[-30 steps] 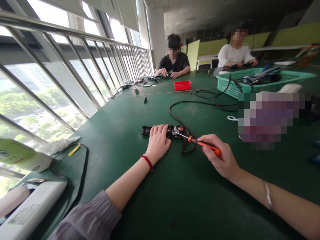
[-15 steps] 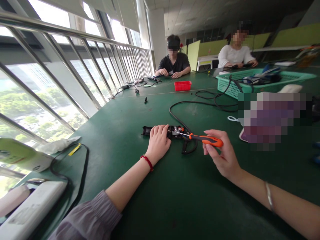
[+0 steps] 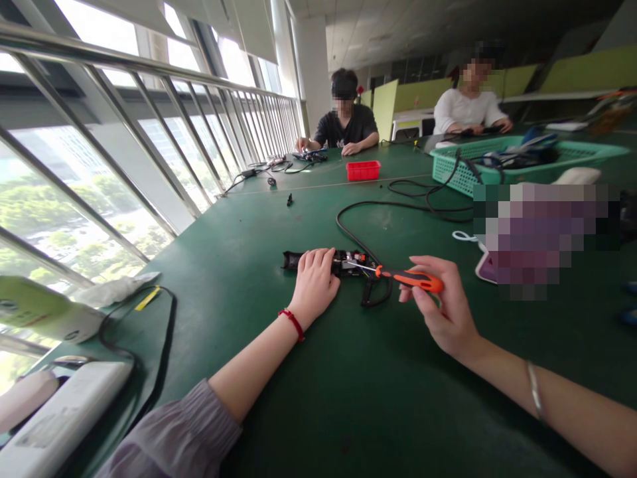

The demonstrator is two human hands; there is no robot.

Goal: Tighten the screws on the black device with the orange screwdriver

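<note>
On the green table [image 3: 279,372] lies an opened black corded device [image 3: 293,259], with wires, metal parts and an orange-red piece showing inside its right half. My left hand [image 3: 317,282] wraps over its middle and presses it down, hiding part of the casing. Between thumb and fingers, my right hand [image 3: 442,305] grips a screwdriver [image 3: 413,277] with an orange and black handle. Its shaft points left into the exposed inside of the device. What the tip touches is too small to tell. A black loop-like part [image 3: 369,292] hangs off the device's near right side.
A black cable [image 3: 343,211] runs from the device towards a green basket [image 3: 527,174] of tools. A red box [image 3: 363,170] and a small black part [image 3: 289,199] lie ahead. At left are a bottle [image 3: 50,309] and a white box [image 3: 70,418]. Two people sit across.
The fingers of my right hand have shifted slightly on the screwdriver handle. My left hand and the device stay put. One hand of the person opposite has moved left.
</note>
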